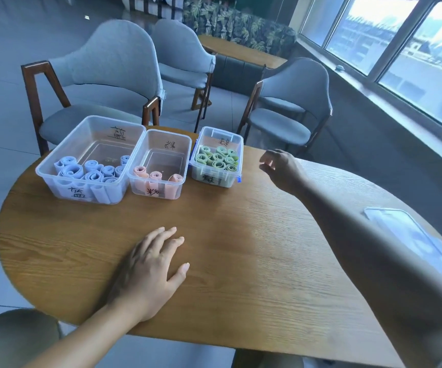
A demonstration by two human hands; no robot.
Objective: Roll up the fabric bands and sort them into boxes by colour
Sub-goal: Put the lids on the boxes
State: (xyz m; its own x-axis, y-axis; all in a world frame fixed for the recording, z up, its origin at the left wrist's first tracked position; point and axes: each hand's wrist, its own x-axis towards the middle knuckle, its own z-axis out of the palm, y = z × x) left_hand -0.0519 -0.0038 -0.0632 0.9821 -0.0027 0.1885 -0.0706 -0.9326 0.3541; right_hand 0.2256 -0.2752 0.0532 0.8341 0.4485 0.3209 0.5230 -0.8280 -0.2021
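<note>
Three clear plastic boxes stand in a row at the far side of the wooden table. The left box holds several rolled blue bands. The middle box holds three rolled pink bands. The right box is packed with several rolled green bands. My left hand rests flat on the table, fingers straight, holding nothing. My right hand hovers just right of the green box, fingers loosely curled and empty.
A clear flat lid lies on the table at the right, partly behind my right forearm. Grey upholstered chairs stand beyond the table, and a window ledge runs along the right. A stool seat sits at the lower left.
</note>
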